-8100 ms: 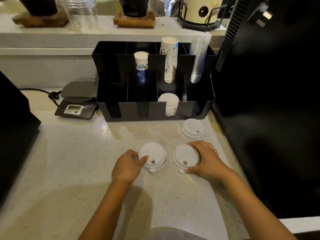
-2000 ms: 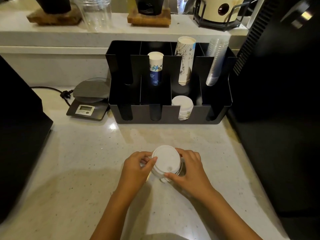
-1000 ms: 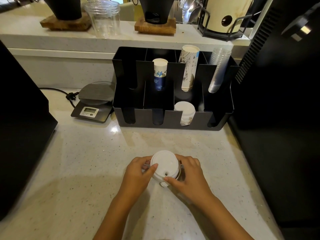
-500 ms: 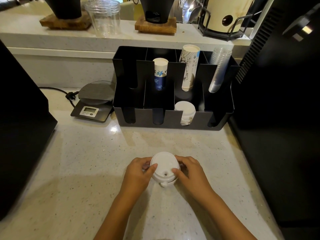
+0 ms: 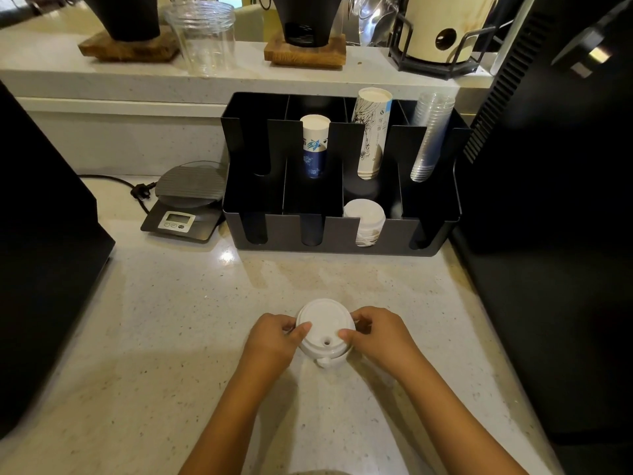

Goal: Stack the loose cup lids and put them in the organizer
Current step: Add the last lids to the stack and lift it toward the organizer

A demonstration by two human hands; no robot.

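Speckled pale worktop (image 5: 164, 337) with both hands closed on a white lid stack (image 5: 324, 331) near the front edge, left hand (image 5: 274, 341) and right hand (image 5: 380, 337) each with a pinching grip on its sides, black organizer (image 5: 342, 234) behind, well apart, lids (image 5: 364, 217) in one front slot.

White lids (image 5: 323, 329) stacked upright on the counter, before the black organizer (image 5: 339, 236).

lid stack (image 5: 324, 329) sits on the counter (image 5: 137, 337) between both hands, left hand (image 5: 272, 341) on its left, right hand (image 5: 380, 337) on its right; organizer (image 5: 335, 240) behind it; scale (image 5: 186, 205) just left of that
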